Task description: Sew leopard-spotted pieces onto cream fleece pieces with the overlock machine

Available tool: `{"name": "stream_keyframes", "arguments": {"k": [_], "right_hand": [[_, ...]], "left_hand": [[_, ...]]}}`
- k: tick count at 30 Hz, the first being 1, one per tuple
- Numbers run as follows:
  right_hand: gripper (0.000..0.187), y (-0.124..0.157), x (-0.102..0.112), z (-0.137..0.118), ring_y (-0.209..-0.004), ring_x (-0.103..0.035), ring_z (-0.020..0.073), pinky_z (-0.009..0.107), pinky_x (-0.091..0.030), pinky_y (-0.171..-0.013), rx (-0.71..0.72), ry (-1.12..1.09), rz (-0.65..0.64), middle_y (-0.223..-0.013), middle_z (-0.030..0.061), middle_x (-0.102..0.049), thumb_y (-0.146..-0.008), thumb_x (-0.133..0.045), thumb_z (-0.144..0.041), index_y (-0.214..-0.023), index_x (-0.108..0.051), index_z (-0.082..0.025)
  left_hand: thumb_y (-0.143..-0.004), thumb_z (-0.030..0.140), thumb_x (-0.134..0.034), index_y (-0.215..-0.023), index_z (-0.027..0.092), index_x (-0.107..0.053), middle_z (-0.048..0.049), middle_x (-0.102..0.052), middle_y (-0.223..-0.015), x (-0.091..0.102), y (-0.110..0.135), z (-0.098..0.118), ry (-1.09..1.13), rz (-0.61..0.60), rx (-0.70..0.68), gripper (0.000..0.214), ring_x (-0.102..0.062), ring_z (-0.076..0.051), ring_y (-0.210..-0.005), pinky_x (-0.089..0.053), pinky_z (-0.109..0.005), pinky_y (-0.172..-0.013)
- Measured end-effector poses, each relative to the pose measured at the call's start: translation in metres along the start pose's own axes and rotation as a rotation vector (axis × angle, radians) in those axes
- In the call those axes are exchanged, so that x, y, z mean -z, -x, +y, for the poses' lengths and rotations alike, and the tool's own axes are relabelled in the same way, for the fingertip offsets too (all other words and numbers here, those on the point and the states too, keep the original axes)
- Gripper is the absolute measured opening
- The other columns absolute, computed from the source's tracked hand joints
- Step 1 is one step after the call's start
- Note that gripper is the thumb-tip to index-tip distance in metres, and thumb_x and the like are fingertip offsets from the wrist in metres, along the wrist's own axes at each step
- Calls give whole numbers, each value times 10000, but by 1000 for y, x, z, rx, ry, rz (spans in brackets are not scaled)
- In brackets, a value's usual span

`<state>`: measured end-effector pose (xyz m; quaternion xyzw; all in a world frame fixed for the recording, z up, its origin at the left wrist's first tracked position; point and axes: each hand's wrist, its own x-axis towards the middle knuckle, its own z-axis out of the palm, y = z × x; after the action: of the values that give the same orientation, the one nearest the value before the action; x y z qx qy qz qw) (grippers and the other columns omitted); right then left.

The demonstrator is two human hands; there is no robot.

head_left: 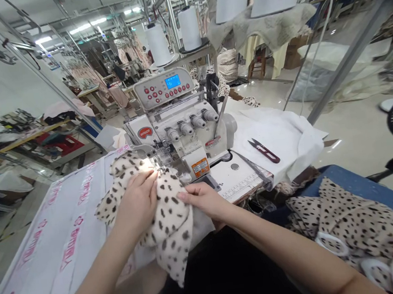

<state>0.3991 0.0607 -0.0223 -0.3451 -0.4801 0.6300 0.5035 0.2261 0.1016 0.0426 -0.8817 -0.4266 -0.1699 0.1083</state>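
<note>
Ref. landmark: white overlock sewing mach. w/ blue LCD panel [180,130]; all locations below are relative to it.

Workpiece: cream fabric w/ dark brown spots [165,220], bunched on the table directly in front of the mach., its upper edge at the metal presser foot [159,166]. Long axis runs approx. from presser foot toward the operator, w/ the lower corner pointing toward the operator and the upper end pointing at the needle area.

L hand [137,202]: fingers together, laid flat on top of the fabric, tips just short of the presser foot. No pinch visible. This hand is nearer the needle area.

R hand [202,200]: fingers together, resting on the fabric's right fold, farther from the needle area. Thumb hidden; pinch cannot be confirmed.

Right of mach.: red-handled steel thread snips [264,151] on white folded cloth [276,138]. Front-right: stack of cream spotted fabric pieces [352,224] on blue table top [362,185]. Left: white sheet w/ pink print [62,240]. Behind: white thread cones [189,28].
</note>
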Motion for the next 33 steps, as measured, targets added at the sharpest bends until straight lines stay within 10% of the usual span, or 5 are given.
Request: {"name": "stream_keyframes", "arguments": {"k": [8, 13, 20, 25, 33], "right_hand": [[285, -1, -14, 7, -702, -555, 130, 266, -448, -689, 8, -146, 48, -733, -9, -584, -629, -719, -348, -721, -531, -155], [589, 37, -19, 37, -713, -599, 149, 287, -470, -659, -53, -338, 86, -781, -21, -625, -597, -762, -278, -1069, -414, -224], [346, 81, -21, 57, -677, -560, 143, 285, -426, -675, -247, -191, -102, -741, 14, -623, -597, -749, -373, -782, -631, -104], [404, 93, -19, 56, -727, -555, 149, 296, -429, -716, -240, -195, -71, -805, 20, -624, -603, -745, -380, -883, -611, -120], [315, 135, -44, 42, -821, -537, 161, 288, -449, -747, -13, 41, -12, -916, 33, -590, -764, -617, -300, -1031, -543, -152]], "left_hand": [[-894, 335, -333, -991, 166, -614, -73, -549, -1168, 10, -15, -30, 187, -79, 73, 343, -499, -222, -1072, -421, -376, -911], [-768, 291, -551, -1205, 196, -467, -119, -485, -1176, -6, 70, 7, 190, 447, -159, 455, -448, -280, -1125, -382, -463, -939], [-703, 146, -619, -1188, 207, -453, -164, -459, -1159, -53, 150, 23, -5, 297, -154, 517, -393, -334, -1152, -380, -502, -903], [-779, 61, -430, -1034, 163, -532, -130, -581, -1007, -29, 152, 21, 140, 284, -176, 293, -524, -250, -990, -406, -447, -848], [-801, 61, -381, -998, 115, -527, -34, -513, -585, 7, 153, 80, 256, 247, -383, 250, -477, -141, -565, -403, -254, -528]]}}
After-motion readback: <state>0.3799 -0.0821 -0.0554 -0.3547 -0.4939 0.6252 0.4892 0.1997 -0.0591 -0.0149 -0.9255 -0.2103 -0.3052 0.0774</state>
